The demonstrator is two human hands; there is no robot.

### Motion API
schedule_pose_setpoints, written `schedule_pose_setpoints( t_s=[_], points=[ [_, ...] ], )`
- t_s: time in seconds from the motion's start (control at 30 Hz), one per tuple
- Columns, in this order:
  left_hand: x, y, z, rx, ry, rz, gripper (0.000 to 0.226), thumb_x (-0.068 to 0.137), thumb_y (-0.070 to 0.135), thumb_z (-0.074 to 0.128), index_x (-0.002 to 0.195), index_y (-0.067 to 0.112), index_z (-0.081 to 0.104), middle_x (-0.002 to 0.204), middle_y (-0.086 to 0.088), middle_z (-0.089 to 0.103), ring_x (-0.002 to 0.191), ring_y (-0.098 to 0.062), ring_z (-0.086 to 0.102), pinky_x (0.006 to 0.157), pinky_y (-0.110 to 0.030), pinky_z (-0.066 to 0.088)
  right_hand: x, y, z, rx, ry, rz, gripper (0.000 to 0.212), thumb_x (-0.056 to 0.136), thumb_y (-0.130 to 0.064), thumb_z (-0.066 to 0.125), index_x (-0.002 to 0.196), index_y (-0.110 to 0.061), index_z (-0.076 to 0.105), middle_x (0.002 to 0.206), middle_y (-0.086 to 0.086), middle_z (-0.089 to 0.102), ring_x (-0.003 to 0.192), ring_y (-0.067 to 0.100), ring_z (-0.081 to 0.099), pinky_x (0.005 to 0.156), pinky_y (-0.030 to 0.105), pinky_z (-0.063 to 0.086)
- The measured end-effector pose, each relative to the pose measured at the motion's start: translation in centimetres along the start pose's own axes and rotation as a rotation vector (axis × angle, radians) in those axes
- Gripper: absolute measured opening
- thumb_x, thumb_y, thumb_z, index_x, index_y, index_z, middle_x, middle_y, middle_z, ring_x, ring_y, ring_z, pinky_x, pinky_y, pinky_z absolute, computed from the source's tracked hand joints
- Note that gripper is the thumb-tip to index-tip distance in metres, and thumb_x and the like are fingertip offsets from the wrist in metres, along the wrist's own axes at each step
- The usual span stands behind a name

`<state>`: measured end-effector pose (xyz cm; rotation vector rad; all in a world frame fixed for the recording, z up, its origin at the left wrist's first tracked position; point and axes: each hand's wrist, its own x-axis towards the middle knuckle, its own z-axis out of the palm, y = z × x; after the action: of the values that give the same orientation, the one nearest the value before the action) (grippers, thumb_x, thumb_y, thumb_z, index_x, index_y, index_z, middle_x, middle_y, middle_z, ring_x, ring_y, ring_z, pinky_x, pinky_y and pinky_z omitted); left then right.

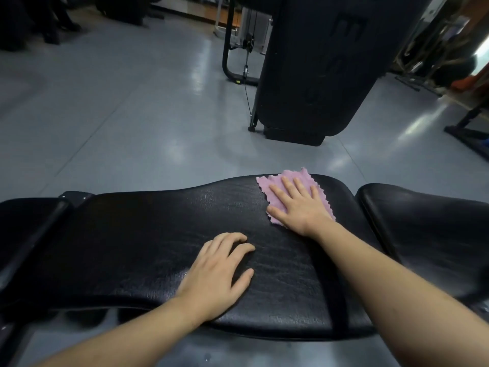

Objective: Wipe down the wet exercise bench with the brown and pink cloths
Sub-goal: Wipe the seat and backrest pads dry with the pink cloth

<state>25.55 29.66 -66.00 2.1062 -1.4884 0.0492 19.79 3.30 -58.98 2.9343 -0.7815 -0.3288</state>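
Observation:
The black padded exercise bench (pixel 137 242) runs across the frame in front of me, its leather surface shiny and wrinkled. The pink cloth (pixel 296 178) lies flat on the bench's far edge, right of centre. My right hand (pixel 299 205) presses on it with straight, spread fingers. My left hand (pixel 219 271) rests on the bare pad nearer to me, fingers slightly bent, fingertips touching the leather and holding nothing. No brown cloth is in view.
A second black pad (pixel 428 229) adjoins the bench on the right across a narrow gap. A tall black machine (pixel 317 67) with a cable and frame stands on the grey floor (pixel 119 107) beyond. More equipment lines the far right.

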Motion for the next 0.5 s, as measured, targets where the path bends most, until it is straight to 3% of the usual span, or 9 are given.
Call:
schedule_pose_setpoints(
  t_s=[0.2, 0.37, 0.5],
  points=[
    [0.2, 0.1, -0.3, -0.004, 0.0, 0.001, 0.041, 0.096, 0.051, 0.045, 0.132, 0.033, 0.053, 0.141, 0.014, 0.042, 0.135, -0.011, 0.036, 0.112, -0.027, 0.027, -1.3, -0.8, 0.2, -0.003, -0.01, 0.0, 0.074, 0.096, -0.072, 0.014, 0.16, -0.04, -0.004, 0.168, -0.001, -0.018, 0.154, 0.023, -0.02, 0.121, 0.056, -0.011],
    [0.2, 0.0, -0.3, 0.007, -0.001, 0.003, 0.042, 0.096, 0.05, 0.046, 0.132, 0.031, 0.054, 0.14, 0.012, 0.044, 0.134, -0.011, 0.038, 0.111, -0.027, 0.028, -5.2, -2.2, 1.0, -0.009, -0.021, -0.062, 0.092, 0.076, -0.077, -0.006, 0.16, -0.039, -0.005, 0.169, -0.001, -0.016, 0.154, 0.023, -0.018, 0.121, 0.055, -0.01],
    [0.3, 0.4, -0.7, -0.011, -0.007, -0.005, 0.042, 0.096, 0.05, 0.047, 0.132, 0.03, 0.055, 0.139, 0.01, 0.046, 0.133, -0.012, 0.039, 0.11, -0.031, 0.033, -9.1, -2.9, 1.8, -0.001, -0.014, -0.113, 0.09, 0.078, -0.077, -0.005, 0.16, -0.039, -0.006, 0.168, -0.002, -0.017, 0.154, 0.022, -0.019, 0.121, 0.054, -0.011]
  ],
)
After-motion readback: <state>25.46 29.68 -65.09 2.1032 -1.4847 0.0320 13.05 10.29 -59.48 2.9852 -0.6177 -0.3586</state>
